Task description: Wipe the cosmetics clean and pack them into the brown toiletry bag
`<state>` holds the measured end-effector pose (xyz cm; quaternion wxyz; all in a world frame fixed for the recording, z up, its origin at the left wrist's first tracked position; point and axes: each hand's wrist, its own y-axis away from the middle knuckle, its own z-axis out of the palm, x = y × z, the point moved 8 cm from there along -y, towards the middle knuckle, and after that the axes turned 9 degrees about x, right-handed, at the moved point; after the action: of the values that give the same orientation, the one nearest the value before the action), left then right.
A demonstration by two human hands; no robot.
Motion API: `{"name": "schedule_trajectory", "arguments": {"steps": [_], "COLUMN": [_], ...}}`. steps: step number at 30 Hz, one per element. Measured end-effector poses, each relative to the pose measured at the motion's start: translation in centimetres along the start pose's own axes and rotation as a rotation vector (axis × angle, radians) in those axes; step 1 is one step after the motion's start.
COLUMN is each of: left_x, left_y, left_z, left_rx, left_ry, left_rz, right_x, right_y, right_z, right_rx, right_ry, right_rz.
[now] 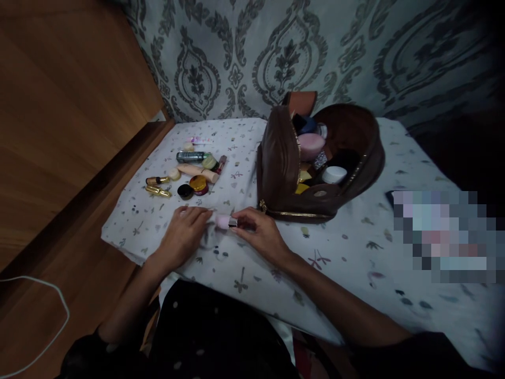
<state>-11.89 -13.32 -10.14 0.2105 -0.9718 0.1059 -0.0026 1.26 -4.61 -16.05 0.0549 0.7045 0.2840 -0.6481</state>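
A small pink bottle [222,221] with a shiny silver cap [232,222] lies sideways between my hands, just above or on the white patterned cloth. My right hand [262,231] pinches the cap end between thumb and fingers. Curled around the opposite end is my left hand [183,231], its fingers close together and partly hiding the bottle. Beyond my right hand stands a brown bag [278,168], unzipped, with several cosmetics inside, among them a pink oval item [311,146] and a white round jar [334,174].
Left of the bag, several cosmetics lie on the cloth: a beige tube [197,172], a dark green-capped tube [191,157], an amber jar [199,184], a black jar [185,191] and gold tubes [158,191]. A patterned curtain [236,63] hangs behind. A blurred-out object [442,231] lies right.
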Motion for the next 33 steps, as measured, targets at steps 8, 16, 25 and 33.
{"name": "schedule_trajectory", "arguments": {"steps": [8,16,25,33], "left_x": [-5.2,-5.3,1.4,4.4], "left_y": [3.7,3.8,0.7,0.2], "left_z": [-1.3,-2.5,-1.1,1.9], "left_rx": [0.056,0.200,0.265,0.068], "left_ry": [0.128,0.102,0.230,0.133], "left_rz": [-0.170,-0.180,-0.134,0.039], "right_x": [0.6,0.5,-0.2,1.0], "right_y": [-0.1,0.1,0.6,0.5], "right_z": [0.1,-0.2,0.4,0.5], "right_rx": [-0.014,0.018,-0.043,-0.048], "right_ry": [-0.039,-0.080,0.104,0.075], "right_rz": [0.033,-0.004,-0.068,0.042]}}
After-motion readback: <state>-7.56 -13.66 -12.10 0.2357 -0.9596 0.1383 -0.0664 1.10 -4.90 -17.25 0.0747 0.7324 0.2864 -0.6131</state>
